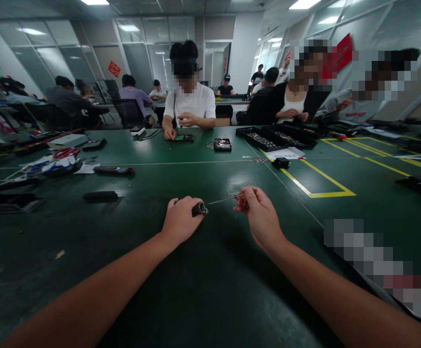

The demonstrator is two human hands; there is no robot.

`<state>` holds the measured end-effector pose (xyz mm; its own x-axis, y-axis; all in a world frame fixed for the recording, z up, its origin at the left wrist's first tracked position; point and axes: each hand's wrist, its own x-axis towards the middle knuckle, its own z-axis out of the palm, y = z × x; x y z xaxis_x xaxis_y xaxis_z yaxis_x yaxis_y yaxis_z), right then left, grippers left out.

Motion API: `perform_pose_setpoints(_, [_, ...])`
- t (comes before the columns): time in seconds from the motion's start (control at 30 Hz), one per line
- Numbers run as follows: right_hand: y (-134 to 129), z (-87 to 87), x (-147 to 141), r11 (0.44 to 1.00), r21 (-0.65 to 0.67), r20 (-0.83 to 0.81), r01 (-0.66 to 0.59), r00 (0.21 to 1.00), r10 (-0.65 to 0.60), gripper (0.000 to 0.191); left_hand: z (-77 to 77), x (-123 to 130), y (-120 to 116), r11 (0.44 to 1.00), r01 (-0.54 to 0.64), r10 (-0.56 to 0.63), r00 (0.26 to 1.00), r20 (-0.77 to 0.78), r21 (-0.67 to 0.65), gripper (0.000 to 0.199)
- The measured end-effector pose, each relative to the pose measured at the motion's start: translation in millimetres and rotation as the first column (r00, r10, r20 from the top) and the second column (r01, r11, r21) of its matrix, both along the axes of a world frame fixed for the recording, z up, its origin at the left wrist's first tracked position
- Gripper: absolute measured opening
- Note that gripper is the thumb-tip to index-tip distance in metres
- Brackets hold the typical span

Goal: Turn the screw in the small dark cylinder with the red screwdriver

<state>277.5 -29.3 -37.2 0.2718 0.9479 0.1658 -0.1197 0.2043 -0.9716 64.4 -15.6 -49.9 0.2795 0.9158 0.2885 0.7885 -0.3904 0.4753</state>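
Note:
My left hand is wrapped round a black cylindrical part above the green table. Small metal pieces show at that part's right end; the rest of it is hidden in my palm. In a pinch, my right hand holds a thin-shafted tool, which looks like a slim screwdriver with some red near the fingers. Its tip points left and ends close to the cylinder's metal end; I cannot tell whether they touch. A black bar-shaped piece lies on the table left of my left hand.
A dark pen-like tool, a black tray and bundled cables lie to the left. Ahead are an opened device, a small black block and parts trays. Across the table a person handles a green board.

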Motion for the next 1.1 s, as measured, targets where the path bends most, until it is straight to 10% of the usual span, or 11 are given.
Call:
perform_pose_setpoints(0.47, [0,7.7,3,0.999,0.035,-0.028,0.032,0.999,-0.031,0.027,7.8,-1,-2,1.000,0.012,-0.010,0.998,0.064,-0.028,0.043])
perform_pose_setpoints(0.67, [-2,15.1,2,0.996,0.074,-0.022,0.052,0.999,-0.050,0.027,17.9,7,-5,0.994,0.098,-0.093,0.990,0.104,-0.041,0.020])
perform_pose_setpoints(1.1, [-2,14.0,4,0.993,0.102,-0.043,0.051,0.998,-0.047,0.026,8.9,45,15,0.973,0.177,-0.202,0.963,-0.179,-0.146,0.032])
